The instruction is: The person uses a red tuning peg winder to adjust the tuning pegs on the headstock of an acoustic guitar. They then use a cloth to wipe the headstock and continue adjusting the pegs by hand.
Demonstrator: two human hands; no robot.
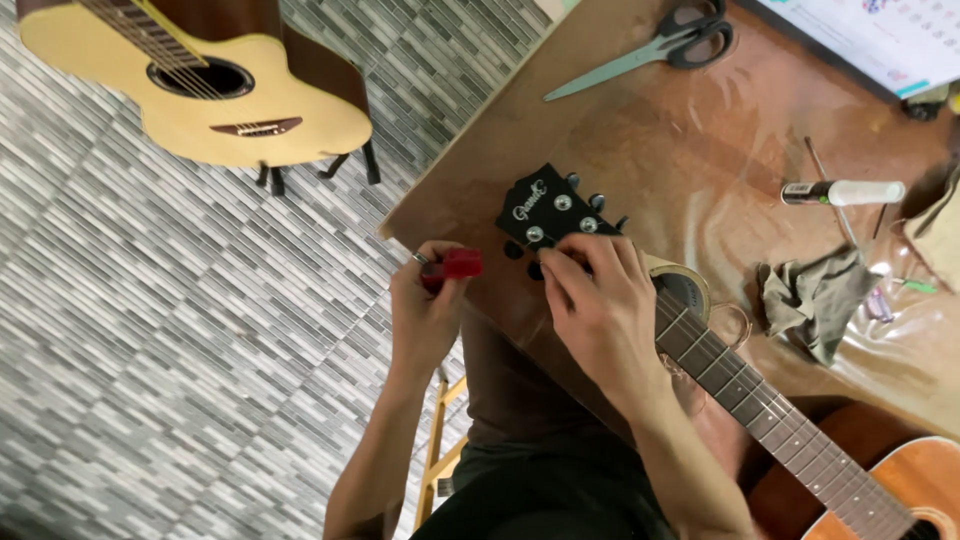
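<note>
Clearly the right hand point(600, 300) is the busy one: it lies over the top of the guitar neck, fingers curled down and pinched at the base of the black headstock point(548, 212), about where the strings meet the lower tuning posts. What exactly sits between the fingertips is hidden. The left hand point(425, 315) waits just beside it, off the table edge, closed around a small red string winder point(455, 265) held level with the tuning pegs on that side.

Outward from there, the neck point(745, 390) runs down to the right toward the orange guitar body point(900, 490), and a roll of tape point(685, 285) props it up on the brown table point(640, 140). A crumpled grey cloth point(812, 298), a white marker-like tube point(845, 192) and scissors point(660, 42) lie well apart. A second, pale guitar point(200, 85) stands on the tiled floor.

Judging by this, the step in hand looks like seating a string at its post. The next move would call for the winder to be fitted over a peg while the right fingers keep the string taut.
</note>
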